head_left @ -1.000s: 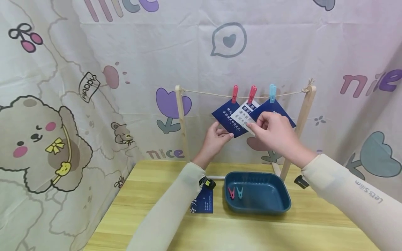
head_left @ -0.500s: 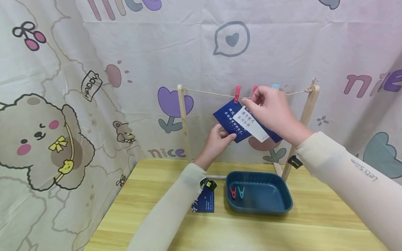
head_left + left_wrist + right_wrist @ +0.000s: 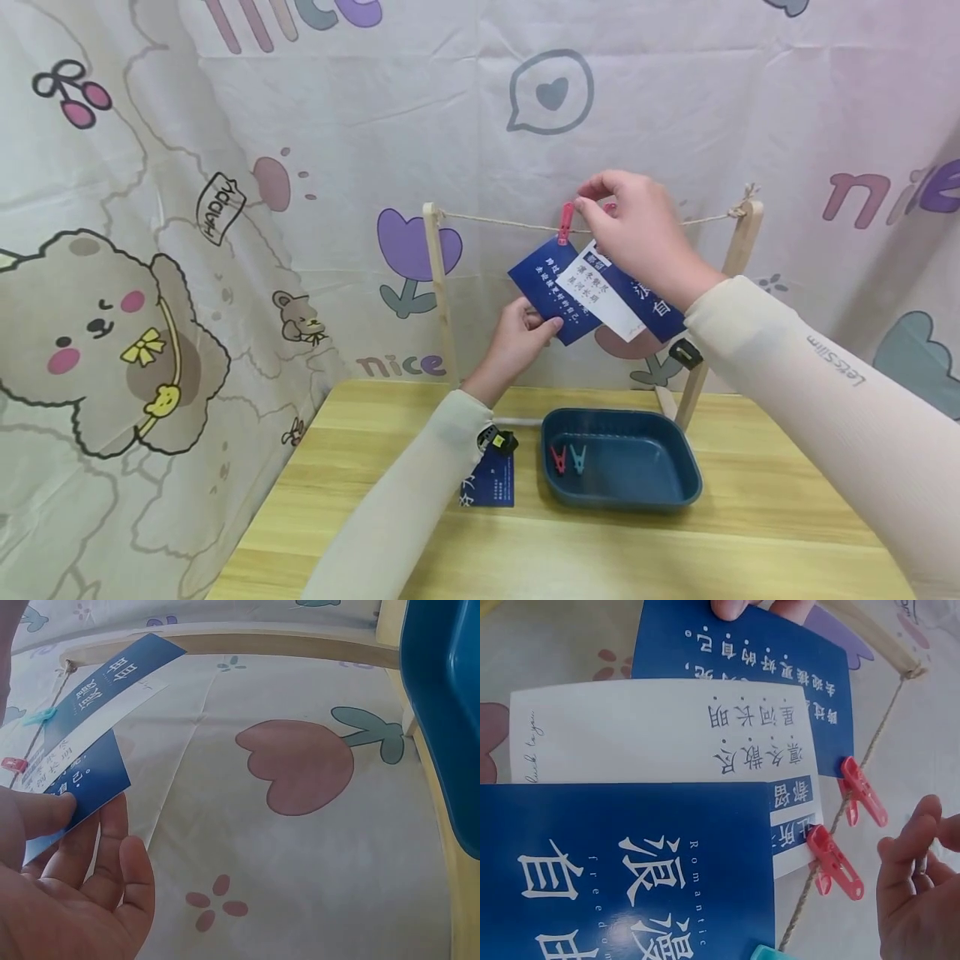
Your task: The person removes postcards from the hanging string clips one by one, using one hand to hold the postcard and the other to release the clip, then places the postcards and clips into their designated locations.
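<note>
My left hand (image 3: 525,333) pinches the lower edge of a dark blue card (image 3: 546,279), thumb in front and fingers behind. A red clothespin (image 3: 566,225) holds that card's top corner on the string. My right hand (image 3: 637,229) is raised at the string, its loosely bent fingertips beside this clothespin; the right wrist view shows a gap between them. A white card (image 3: 652,727) hangs from a second red clothespin (image 3: 835,862), overlapping the first card. Another blue card (image 3: 622,862) hangs at a light blue clothespin (image 3: 769,952), which my right hand hides in the head view.
The string (image 3: 502,223) runs between two wooden posts (image 3: 438,292). Below stands a dark blue basin (image 3: 622,505) with a red clothespin (image 3: 558,460) and a teal clothespin (image 3: 578,459) inside. Partly under my left forearm, a blue card (image 3: 495,487) lies on the wooden table (image 3: 360,467).
My right hand has moved up from the hanging cards to the string, near the left red clothespin. The blue and white cards swung downward. My left hand keeps its pinch on the blue card.
</note>
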Demonstrator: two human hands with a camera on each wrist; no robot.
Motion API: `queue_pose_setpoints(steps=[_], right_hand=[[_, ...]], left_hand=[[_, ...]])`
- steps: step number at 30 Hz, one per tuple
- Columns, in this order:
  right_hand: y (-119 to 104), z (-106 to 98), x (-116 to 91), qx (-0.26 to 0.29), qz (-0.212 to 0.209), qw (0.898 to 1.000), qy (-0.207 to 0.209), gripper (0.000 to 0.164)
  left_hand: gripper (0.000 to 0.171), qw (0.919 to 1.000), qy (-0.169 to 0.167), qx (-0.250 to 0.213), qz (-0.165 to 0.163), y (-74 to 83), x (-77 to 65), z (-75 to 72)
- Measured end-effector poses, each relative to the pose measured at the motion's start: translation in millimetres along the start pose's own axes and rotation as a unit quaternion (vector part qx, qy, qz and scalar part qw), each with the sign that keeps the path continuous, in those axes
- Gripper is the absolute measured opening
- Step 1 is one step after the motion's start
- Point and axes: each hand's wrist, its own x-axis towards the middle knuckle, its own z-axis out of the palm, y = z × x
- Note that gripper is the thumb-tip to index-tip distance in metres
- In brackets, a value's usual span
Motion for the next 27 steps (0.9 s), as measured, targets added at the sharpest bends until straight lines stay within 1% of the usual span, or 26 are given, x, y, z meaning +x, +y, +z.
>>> queue_pose_setpoints(steps=[4, 6, 12, 15, 21, 27], right_hand=[[0, 3, 7, 0.014, 0.014, 0.999, -0.044, 0.043], [0, 5, 11, 0.018, 0.019, 0.998, -0.059, 0.045], [2, 13, 20, 0.016, 0.033, 0.995, -0.088, 0.046], [1, 17, 21, 0.017, 0.046, 0.994, -0.099, 0.047], [-1, 22, 22, 0.039, 0.072, 0.992, -0.097, 0.047], [-3, 27, 21, 0.068, 0.095, 0.99, -0.079, 0.047]], left_hand=[[0.034, 0.9999, 0.009, 0.002, -0.008, 0.2, -1.8, 0.2], [0.033, 0.9999, 0.012, 0.004, -0.008, 0.1, -2.6, -0.1], [0.034, 1.0, 0.001, 0.001, 0.005, 1.0, -2.0, 0.6], [0.034, 1.0, -0.001, -0.001, 0.005, 1.4, -1.7, 0.6], [0.034, 1.0, 0.001, -0.002, 0.0, 0.7, -2.2, 0.3], [0.033, 1.0, -0.002, -0.001, 0.0, -0.1, -1.3, 0.1]])
